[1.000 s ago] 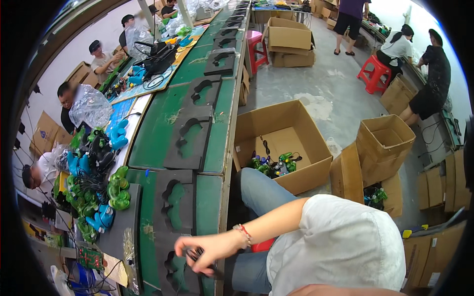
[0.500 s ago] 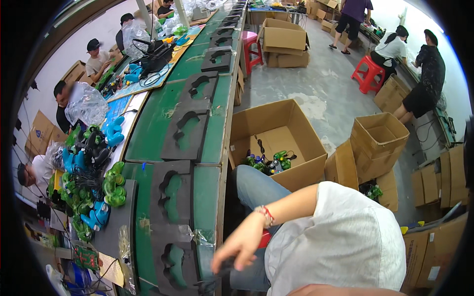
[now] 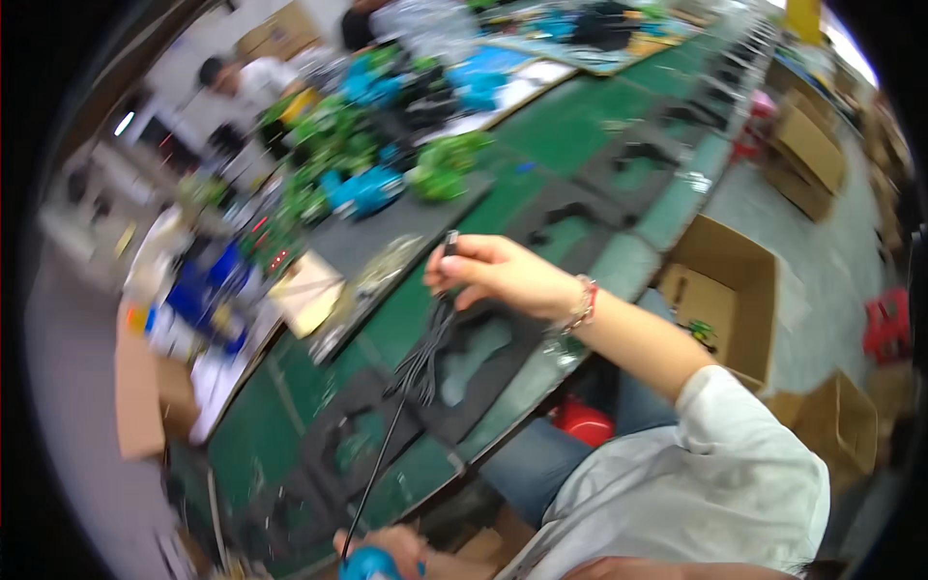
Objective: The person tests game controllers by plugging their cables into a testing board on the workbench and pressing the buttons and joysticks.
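Observation:
My right hand (image 3: 488,271) is raised over the green conveyor belt, its fingers closed around the upper end of a black cable (image 3: 425,365). A dark tip pokes out above the fingers, and gathered loops hang below them. One strand runs down to a blue game controller (image 3: 370,565) at the lower edge, partly cut off by the frame. My left hand (image 3: 401,545) is wrapped round that controller, its fingers blurred. Beneath the cable lie dark foam pieces (image 3: 527,340) with shaped cutouts, lined along the belt.
Green and blue controllers (image 3: 449,166) are heaped on the bench across the belt (image 3: 570,126), near a pale paper (image 3: 307,292). An open cardboard box (image 3: 759,324) stands beside my legs. A red stool (image 3: 585,422) shows under me. A person in white sits beyond the bench.
The view has swung toward the near end of the belt. My right hand has risen from beside my knee to above the foam, cable in it. My left hand and the blue controller have appeared.

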{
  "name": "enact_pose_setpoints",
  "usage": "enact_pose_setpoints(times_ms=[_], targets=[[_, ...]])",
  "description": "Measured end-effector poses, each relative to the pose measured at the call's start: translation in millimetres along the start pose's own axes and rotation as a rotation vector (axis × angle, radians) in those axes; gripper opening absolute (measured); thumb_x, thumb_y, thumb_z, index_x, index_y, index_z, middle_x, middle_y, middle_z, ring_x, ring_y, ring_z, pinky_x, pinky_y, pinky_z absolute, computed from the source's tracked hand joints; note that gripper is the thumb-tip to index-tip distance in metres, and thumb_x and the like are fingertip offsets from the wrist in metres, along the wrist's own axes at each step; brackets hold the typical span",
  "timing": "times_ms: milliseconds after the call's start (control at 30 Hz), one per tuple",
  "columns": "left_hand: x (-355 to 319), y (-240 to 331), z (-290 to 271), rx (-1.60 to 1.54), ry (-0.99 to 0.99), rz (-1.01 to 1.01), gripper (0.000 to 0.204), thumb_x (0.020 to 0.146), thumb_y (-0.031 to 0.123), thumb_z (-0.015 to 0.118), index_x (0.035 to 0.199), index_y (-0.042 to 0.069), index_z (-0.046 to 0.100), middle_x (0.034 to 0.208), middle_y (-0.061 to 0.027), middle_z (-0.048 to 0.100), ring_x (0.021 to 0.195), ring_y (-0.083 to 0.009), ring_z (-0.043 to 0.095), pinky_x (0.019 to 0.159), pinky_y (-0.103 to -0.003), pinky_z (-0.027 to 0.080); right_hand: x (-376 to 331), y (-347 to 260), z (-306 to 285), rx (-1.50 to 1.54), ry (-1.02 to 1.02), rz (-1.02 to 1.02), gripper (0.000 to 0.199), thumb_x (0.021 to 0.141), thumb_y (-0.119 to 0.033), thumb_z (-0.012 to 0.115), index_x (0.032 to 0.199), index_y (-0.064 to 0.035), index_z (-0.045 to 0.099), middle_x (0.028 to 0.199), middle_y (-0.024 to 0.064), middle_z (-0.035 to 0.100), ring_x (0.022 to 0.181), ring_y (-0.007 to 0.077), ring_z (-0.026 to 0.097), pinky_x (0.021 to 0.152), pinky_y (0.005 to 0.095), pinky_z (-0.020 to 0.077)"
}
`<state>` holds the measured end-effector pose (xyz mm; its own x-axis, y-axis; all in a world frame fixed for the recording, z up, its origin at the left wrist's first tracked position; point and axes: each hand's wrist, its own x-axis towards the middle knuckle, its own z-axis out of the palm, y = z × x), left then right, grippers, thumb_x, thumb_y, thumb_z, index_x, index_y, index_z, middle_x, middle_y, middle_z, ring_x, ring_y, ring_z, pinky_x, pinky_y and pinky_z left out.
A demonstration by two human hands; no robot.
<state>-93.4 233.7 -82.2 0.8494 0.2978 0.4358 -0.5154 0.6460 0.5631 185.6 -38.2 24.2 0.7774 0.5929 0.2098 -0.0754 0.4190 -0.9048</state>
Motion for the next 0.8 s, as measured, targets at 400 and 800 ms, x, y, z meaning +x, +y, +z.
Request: enact_pose_setpoints(times_ms=[400,800], targets=[[-11,-23,56,-0.147,0.495,-0.181,0.086,0.069,0.027,0.079,0.138,0.001,0.037,0.124,-0.0194,0.056,0.112,-0.0345,0.058,0.095,-0.049,0.051,127,82,26,-1.144,-0.255,0.126,0.042,0.092,-0.036,0.057,0.092,0.0052,0.066,0.090,0.0254,0.066,0.088,0.0392,0.064,0.079,0.0433,0.0489],[0,-26,52,0.011,0.498,-0.236,0.083,0.070,0.033,0.081,0.135,0.002,0.039,0.122,-0.0160,0.056,0.112,-0.0295,0.057,0.096,-0.042,0.050,128,106,21,-0.897,-0.199,0.271,0.039,0.095,-0.035,0.056,0.090,0.0021,0.066,0.078,0.0110,0.063,0.072,0.0187,0.056,0.069,0.0342,0.0452]])
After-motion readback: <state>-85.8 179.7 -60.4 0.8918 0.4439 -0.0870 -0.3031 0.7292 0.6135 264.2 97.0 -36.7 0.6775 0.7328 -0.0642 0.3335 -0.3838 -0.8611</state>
